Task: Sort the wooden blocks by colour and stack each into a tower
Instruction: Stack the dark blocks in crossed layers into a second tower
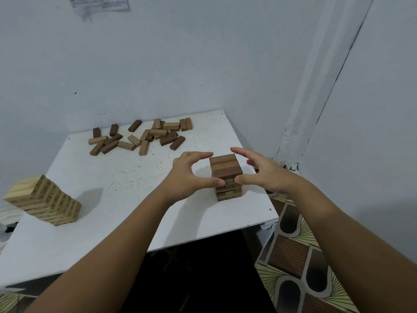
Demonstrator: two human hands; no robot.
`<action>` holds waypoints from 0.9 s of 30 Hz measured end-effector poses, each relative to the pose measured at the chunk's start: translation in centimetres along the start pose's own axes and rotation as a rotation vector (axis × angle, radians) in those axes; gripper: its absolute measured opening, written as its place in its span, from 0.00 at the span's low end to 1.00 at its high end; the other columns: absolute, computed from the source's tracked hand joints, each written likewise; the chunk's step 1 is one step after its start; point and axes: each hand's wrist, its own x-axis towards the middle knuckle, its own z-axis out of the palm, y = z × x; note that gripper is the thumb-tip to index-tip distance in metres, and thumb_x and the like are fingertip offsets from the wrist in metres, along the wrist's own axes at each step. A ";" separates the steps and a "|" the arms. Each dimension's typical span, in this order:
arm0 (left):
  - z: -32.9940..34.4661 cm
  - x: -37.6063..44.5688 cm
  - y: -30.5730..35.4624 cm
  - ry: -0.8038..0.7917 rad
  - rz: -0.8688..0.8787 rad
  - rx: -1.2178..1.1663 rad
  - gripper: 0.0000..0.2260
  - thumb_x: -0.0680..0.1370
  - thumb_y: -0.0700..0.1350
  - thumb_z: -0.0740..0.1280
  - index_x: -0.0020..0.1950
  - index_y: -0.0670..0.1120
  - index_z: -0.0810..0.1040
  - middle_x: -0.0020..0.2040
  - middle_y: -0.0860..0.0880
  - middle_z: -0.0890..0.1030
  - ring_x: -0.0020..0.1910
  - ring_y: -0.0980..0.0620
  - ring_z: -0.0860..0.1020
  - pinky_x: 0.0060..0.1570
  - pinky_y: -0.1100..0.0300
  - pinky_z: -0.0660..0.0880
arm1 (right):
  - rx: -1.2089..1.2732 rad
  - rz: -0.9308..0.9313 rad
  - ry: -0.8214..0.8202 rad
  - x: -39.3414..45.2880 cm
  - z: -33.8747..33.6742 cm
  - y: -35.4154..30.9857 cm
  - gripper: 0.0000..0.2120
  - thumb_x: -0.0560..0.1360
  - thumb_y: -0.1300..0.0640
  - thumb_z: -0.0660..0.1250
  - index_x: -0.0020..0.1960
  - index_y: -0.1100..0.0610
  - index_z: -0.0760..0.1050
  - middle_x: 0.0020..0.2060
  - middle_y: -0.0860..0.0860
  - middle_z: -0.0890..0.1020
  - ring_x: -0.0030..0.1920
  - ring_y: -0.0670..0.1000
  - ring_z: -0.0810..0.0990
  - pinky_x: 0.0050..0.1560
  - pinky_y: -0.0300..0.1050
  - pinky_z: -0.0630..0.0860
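Note:
A dark brown block tower (226, 170) stands near the right front of the white table (126, 199). My left hand (191, 175) and my right hand (261, 175) flank it, fingers arched over its sides. Both thumbs touch the tower's front face about halfway up; the fingertips hover beside its top layer. Neither hand holds a block. A taller light wood tower (42, 199) stands at the table's left edge. Several loose light and dark blocks (140, 136) lie scattered at the back of the table.
The table sits in a corner between two pale walls. Its right edge ends just beyond the dark tower, over a patterned floor (300, 256). A paper note (99, 3) is stuck high on the back wall.

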 end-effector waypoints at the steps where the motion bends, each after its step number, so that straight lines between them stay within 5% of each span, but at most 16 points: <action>1: 0.0 0.1 -0.1 0.001 0.005 0.004 0.36 0.65 0.62 0.83 0.71 0.65 0.75 0.71 0.59 0.68 0.76 0.54 0.62 0.76 0.43 0.63 | -0.002 0.004 0.000 0.0 -0.1 0.0 0.36 0.74 0.45 0.76 0.74 0.26 0.62 0.80 0.43 0.60 0.80 0.51 0.58 0.75 0.56 0.62; 11: 0.4 0.2 0.2 0.014 0.008 0.007 0.32 0.69 0.59 0.81 0.70 0.64 0.75 0.70 0.59 0.68 0.74 0.52 0.62 0.75 0.44 0.64 | 0.023 0.025 -0.001 0.4 -0.2 0.1 0.31 0.74 0.45 0.76 0.70 0.25 0.66 0.79 0.43 0.62 0.79 0.52 0.59 0.74 0.60 0.63; 16: 0.3 -0.3 -0.5 0.002 0.021 -0.043 0.45 0.64 0.64 0.82 0.76 0.69 0.64 0.75 0.58 0.67 0.76 0.54 0.62 0.74 0.45 0.64 | 0.077 0.040 -0.015 0.1 -0.5 0.0 0.38 0.72 0.43 0.78 0.74 0.26 0.62 0.81 0.38 0.57 0.80 0.51 0.57 0.74 0.56 0.61; 19: -0.7 -0.8 -1.2 0.031 -0.003 -0.108 0.49 0.62 0.71 0.78 0.78 0.69 0.60 0.77 0.56 0.67 0.75 0.54 0.65 0.72 0.48 0.64 | 0.141 0.024 0.043 0.2 -0.8 -0.8 0.34 0.70 0.35 0.72 0.73 0.26 0.64 0.80 0.39 0.60 0.79 0.47 0.57 0.78 0.57 0.55; 23: -3.7 -1.5 -2.6 0.196 -0.017 -0.148 0.34 0.74 0.66 0.73 0.78 0.63 0.66 0.72 0.54 0.72 0.69 0.53 0.71 0.66 0.52 0.69 | 0.056 -0.055 0.254 0.6 -1.1 -4.3 0.22 0.79 0.39 0.63 0.72 0.32 0.69 0.75 0.44 0.67 0.74 0.43 0.64 0.74 0.53 0.62; 27: -7.5 -1.6 -5.4 0.412 -0.079 -0.067 0.16 0.78 0.56 0.73 0.65 0.55 0.80 0.62 0.54 0.79 0.60 0.51 0.77 0.56 0.55 0.75 | -0.274 -0.189 0.337 2.6 0.7 -9.5 0.20 0.82 0.46 0.64 0.73 0.40 0.70 0.67 0.45 0.70 0.69 0.48 0.69 0.70 0.49 0.68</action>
